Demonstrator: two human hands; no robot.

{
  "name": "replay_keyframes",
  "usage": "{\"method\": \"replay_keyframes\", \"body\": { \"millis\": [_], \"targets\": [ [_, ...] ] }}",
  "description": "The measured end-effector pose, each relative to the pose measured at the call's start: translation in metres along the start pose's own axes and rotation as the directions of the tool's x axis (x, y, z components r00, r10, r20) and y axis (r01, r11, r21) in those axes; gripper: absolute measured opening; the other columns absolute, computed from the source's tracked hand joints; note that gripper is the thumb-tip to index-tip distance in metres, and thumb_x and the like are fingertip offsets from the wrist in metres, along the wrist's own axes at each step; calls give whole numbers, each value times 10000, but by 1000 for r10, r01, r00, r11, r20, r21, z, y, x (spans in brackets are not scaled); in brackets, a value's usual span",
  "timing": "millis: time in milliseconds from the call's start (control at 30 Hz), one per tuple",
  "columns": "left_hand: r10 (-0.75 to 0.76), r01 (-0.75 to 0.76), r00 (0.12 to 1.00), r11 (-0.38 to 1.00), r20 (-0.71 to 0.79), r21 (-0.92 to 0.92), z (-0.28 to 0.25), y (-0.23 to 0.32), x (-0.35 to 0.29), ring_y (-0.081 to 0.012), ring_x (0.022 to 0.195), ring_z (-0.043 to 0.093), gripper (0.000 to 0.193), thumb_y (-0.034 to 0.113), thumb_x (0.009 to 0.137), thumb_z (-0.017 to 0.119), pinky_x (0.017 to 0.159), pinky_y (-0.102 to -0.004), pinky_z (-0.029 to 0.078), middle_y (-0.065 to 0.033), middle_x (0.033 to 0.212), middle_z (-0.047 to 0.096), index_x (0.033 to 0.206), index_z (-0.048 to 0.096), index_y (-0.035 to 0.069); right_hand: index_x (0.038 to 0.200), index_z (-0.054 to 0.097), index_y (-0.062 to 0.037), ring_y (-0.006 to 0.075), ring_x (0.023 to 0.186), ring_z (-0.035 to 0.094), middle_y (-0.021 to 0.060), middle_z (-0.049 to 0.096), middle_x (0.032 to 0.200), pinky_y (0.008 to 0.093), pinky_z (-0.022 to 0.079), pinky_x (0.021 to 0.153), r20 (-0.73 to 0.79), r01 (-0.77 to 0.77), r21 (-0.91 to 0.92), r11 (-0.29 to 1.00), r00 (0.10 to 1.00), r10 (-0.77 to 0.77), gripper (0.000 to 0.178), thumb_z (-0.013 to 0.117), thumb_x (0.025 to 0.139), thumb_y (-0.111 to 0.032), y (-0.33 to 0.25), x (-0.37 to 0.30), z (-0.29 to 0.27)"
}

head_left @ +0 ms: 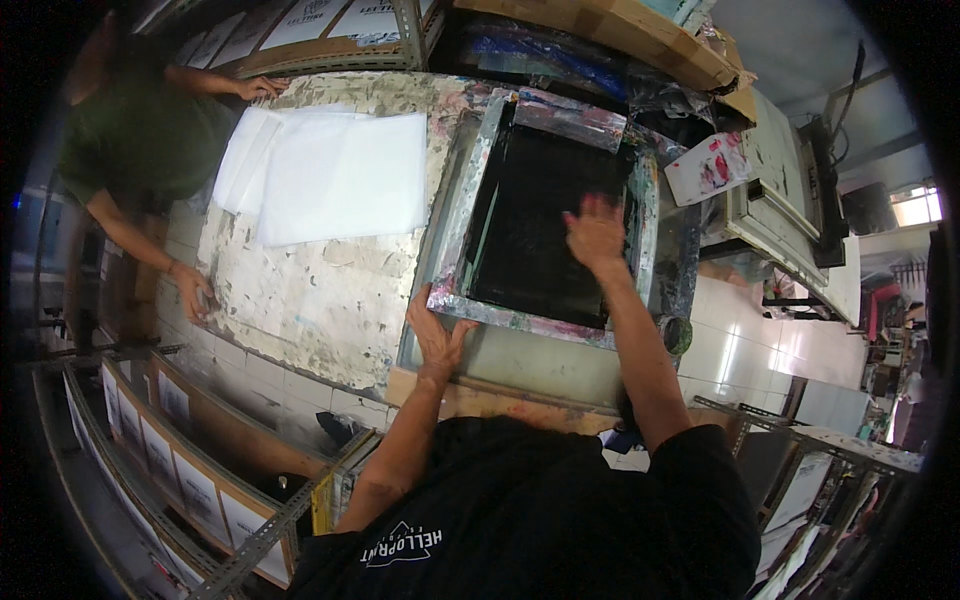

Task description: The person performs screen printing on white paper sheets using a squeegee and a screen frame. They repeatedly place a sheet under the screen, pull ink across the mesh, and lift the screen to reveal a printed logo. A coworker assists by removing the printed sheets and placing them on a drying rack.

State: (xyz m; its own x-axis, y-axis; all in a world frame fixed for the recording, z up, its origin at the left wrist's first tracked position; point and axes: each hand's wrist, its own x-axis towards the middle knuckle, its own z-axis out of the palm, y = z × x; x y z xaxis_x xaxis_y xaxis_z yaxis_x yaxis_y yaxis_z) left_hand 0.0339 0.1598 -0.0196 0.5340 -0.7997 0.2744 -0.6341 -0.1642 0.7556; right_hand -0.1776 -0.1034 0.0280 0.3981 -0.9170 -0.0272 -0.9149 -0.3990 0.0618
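A screen printing frame (462, 303) with ink-smeared, tape-covered edges lies in front of me around a dark mesh (530, 215). At its near left corner my left hand (437, 338) grips the frame, thumb along the near edge and fingers on the left side. My right hand (597, 235) reaches over the right part of the dark mesh. Its fingers are blurred by motion and look reddish at the tips. Whether it holds anything, or presses on the mesh, I cannot tell. A pale glass-like surface (545, 365) shows below the frame.
To the left, white sheets (345, 180) lie on a stained worktable (310, 300), where another person (150, 140) rests both hands at the edge. A pale, red-stained piece (708, 170) and a machine (780, 200) stand right. Metal racks (240, 560) flank me; cardboard (620, 30) lies behind.
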Motion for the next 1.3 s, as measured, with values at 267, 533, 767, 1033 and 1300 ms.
{"method": "replay_keyframes", "body": {
  "millis": [267,533,767,1033,1300],
  "targets": [
    [-32,33,999,999,33,-29,-1,4,3,-416,1240,411,1068,634,708,755,1093,-527,256,-245,1321,468,1415,360,-63,1355,508,20,414,1371,413,262,497,1417,581,187,1178,-2,99,368,925,994,-106,570,440,985,-408,-107,19,-13],
    [-52,52,998,999,25,-14,-1,1,3,-405,1250,403,1072,640,688,761,1095,-522,254,-235,1322,470,1413,371,-46,1340,551,-2,379,1372,430,215,499,1442,623,162,1165,-27,-67,32,997,997,68,562,398,1007,-428,-11,-38,2],
    [-30,32,996,999,85,-24,-2,11,10,-407,1240,382,1040,543,714,786,1092,-508,260,-242,1329,435,1430,338,-64,1335,534,46,369,1346,460,230,543,1387,574,142,1191,-145,175,224,959,979,-145,569,406,998,-394,-129,-26,2],
    [-35,35,999,999,11,-41,0,7,4,-389,1270,392,1060,649,695,751,1106,-514,247,-216,1353,461,1422,377,-26,1304,562,31,370,1314,490,204,556,1377,603,203,1160,-65,-174,60,983,982,177,550,422,999,-406,-15,-74,-5],
    [-38,36,998,999,48,37,-6,8,8,-390,1288,378,1040,582,700,773,1108,-520,246,-231,1373,444,1430,356,-30,1331,554,13,366,1368,438,229,513,1421,598,186,1174,-60,200,317,927,980,-191,603,398,1000,-467,-117,-74,-17]
  ]
}}
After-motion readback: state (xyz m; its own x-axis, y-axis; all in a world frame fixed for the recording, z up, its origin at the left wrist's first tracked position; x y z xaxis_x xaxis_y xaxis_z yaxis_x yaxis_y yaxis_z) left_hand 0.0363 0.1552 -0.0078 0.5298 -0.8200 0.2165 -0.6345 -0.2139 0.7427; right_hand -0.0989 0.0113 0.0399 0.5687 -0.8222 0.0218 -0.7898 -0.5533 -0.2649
